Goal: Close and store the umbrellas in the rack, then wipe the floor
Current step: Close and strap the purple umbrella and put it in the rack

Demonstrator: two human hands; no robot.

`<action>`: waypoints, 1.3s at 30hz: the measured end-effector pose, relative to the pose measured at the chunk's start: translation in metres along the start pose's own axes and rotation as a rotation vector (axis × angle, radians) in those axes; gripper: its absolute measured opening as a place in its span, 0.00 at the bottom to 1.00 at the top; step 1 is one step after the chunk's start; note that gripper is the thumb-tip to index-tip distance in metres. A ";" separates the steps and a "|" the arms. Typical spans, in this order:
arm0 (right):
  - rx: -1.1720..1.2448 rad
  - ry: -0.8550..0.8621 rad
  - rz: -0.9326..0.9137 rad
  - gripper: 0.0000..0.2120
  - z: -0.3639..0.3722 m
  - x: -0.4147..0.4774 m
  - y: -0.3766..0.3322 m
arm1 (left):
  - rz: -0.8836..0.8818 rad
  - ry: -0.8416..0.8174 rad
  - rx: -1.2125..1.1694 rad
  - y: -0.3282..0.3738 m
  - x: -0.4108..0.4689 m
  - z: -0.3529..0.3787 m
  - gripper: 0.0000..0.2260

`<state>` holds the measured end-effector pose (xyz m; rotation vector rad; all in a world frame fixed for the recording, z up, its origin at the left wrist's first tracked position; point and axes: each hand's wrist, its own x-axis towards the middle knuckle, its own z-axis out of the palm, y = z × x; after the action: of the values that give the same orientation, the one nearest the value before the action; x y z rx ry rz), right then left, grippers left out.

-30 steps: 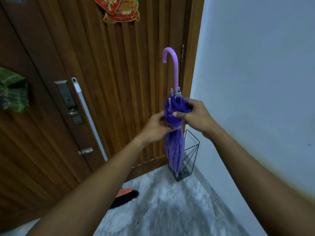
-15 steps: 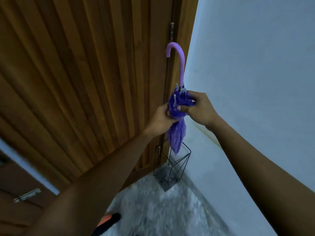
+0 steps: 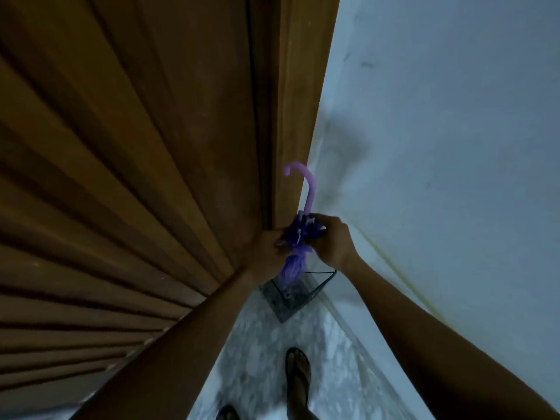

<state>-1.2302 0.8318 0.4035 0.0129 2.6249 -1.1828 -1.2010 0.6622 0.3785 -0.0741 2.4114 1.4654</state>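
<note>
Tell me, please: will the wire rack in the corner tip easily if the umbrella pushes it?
Probably it moves easily: the rack is thin open wire, so it looks light. On the smooth floor it may slide rather than grip. The wall and door close beside it could stop it tipping far.

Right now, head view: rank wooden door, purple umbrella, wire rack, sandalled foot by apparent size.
1. wooden door, by far.
2. purple umbrella and wire rack: about alike; umbrella longer, rack wider.
3. sandalled foot: slightly smaller, but nearer the camera, so unsure.
</note>
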 end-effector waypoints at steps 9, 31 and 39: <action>0.134 -0.204 0.253 0.21 0.069 0.104 0.120 | -0.165 -0.115 -0.177 -0.083 0.097 0.064 0.13; 0.090 -0.005 0.510 0.20 0.104 0.107 0.131 | -0.381 0.014 -0.445 -0.089 0.128 0.086 0.11; 0.098 -0.050 0.444 0.24 0.074 0.032 0.071 | -0.348 0.214 -0.335 -0.041 0.033 0.022 0.10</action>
<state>-1.2358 0.8219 0.2966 0.5469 2.3444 -1.1279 -1.2186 0.6655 0.3240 -0.7205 2.1336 1.7386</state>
